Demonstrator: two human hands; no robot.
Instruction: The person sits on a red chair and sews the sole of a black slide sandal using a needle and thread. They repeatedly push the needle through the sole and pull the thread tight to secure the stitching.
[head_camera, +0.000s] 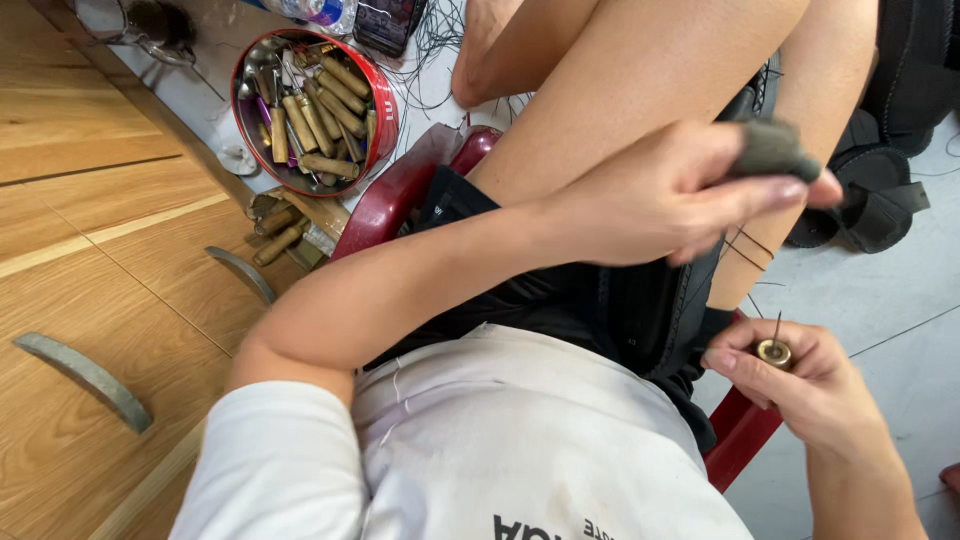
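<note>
Awl pinched in right hand, needle pointing up; left hand grips grey lump.

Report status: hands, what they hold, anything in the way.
Left hand grips grey lump. Right hand pinches brass-tipped awl. Black piece on lap. Nothing between hands.

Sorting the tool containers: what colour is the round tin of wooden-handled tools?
Red, seen in the head view: round tin.
</note>
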